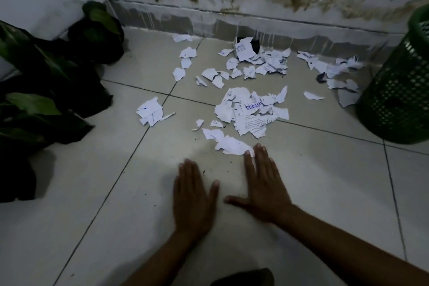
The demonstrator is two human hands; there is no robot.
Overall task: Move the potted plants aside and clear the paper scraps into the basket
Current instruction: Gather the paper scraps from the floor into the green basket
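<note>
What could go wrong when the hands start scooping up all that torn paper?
Both hands, the left hand and the right hand, lie flat and open, so sweeping may push the paper scraps further apart instead of gathering them. Some scraps lie against the wall near a dark hole and might slip in. The green basket stands far to the right, so handfuls may spill on the way.

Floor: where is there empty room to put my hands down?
Bare tile lies around the left hand and right hand, and between the potted plants and paper scraps. It is crowded near the wall and beside the green basket.
</note>
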